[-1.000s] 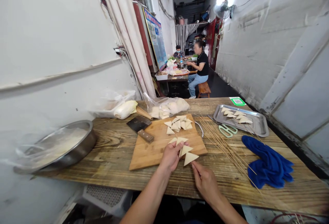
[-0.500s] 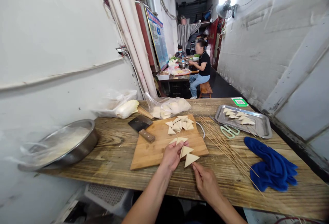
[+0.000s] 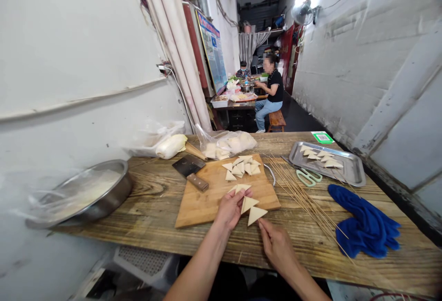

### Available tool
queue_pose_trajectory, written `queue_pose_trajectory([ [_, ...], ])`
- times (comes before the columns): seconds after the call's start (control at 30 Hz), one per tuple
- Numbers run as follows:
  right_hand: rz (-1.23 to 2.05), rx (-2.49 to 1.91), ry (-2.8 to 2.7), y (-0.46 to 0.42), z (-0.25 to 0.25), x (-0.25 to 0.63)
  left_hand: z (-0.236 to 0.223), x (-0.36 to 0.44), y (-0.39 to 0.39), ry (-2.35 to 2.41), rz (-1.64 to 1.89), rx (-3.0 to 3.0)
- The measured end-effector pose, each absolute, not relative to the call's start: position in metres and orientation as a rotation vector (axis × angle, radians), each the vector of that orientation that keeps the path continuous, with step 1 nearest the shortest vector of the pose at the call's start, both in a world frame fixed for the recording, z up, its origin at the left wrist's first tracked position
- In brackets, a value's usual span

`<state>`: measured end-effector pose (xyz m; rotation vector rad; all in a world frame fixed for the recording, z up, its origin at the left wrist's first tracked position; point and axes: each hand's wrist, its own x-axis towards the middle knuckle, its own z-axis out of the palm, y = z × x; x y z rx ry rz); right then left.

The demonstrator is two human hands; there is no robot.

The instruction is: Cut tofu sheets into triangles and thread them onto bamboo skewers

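Note:
My left hand (image 3: pixel 230 210) is closed on pale, flat triangles that look like tofu, over the near edge of the wooden cutting board (image 3: pixel 198 209). Several of these triangles (image 3: pixel 256 215) sit in a row on a thin skewer, which is mostly hidden by them and by my fingers. Just below the lowest triangle, my right hand (image 3: pixel 277 242) pinches the skewer's near end. Loose triangles (image 3: pixel 242 167) lie in a pile at the board's far side. A cleaver (image 3: pixel 189 167) rests with its handle on the board's left edge.
Right of the board lie bamboo skewers (image 3: pixel 304 199), green-handled scissors (image 3: pixel 308 177), a blue cloth (image 3: pixel 362 222) and a metal tray (image 3: pixel 361 174) with skewered triangles. A metal basin (image 3: pixel 122 183) stands left. Bagged pieces (image 3: pixel 231 144) sit behind the board. Two people sit farther back.
Both hands hold almost the same pose on the skewered triangles. The view has shifted only very slightly.

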<state>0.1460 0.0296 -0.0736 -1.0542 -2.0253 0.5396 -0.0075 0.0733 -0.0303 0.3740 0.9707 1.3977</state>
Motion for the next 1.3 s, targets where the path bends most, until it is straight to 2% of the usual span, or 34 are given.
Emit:
queue_pose_trajectory([
  [0.3,0.524,-1.050,-1.963,0.030,-0.076,0.147,-0.033,0.009,0.053,0.929,1.217,0.521],
  [0.9,0.544,-1.057,-1.988,0.029,-0.076,0.147,-0.035,0.019,0.054,0.974,1.354,0.360],
  [1.17,0.508,-1.053,-1.899,0.031,-0.077,0.147,-0.034,0.020,0.040,0.889,1.089,0.491],
  [1.3,0.535,-1.049,-1.906,0.031,-0.075,0.147,-0.039,0.026,0.037,0.939,1.121,0.491],
])
